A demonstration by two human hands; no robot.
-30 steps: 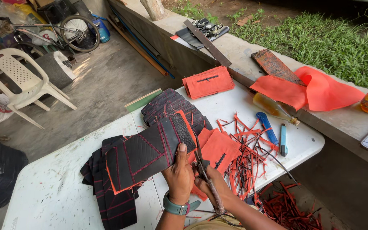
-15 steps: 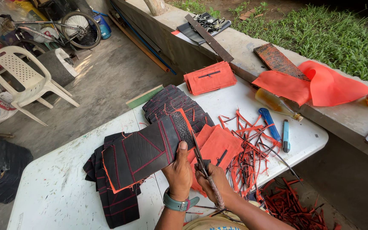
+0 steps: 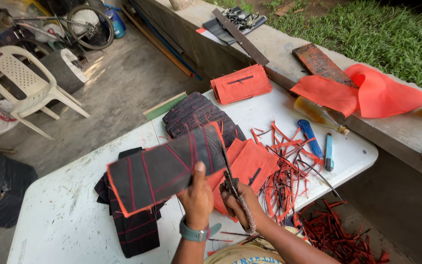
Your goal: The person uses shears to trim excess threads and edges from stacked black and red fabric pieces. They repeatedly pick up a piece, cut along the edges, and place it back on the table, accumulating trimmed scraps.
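Two hands busy, left hand (image 3: 197, 198) grip pinching black panel (image 3: 164, 168), right hand (image 3: 238, 203) grip clenched around scissors (image 3: 229, 183)

I see a white table (image 3: 74, 215) carrying two stacks of black pieces with red lines (image 3: 199, 115), orange fabric (image 3: 250, 159) and tangled red offcuts (image 3: 289, 171). A blue cutter (image 3: 329, 151) and an orange pouch (image 3: 241, 83) lie near its far edge.

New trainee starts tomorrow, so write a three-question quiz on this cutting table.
1. True or false: the left hand holds a black panel with orange stitching.
2. What does the right hand grip? A) scissors B) blue knife C) bottle
3. Fill in: orange scraps lie on the table and also on the ____.

Key: 1 true; 2 A; 3 floor.
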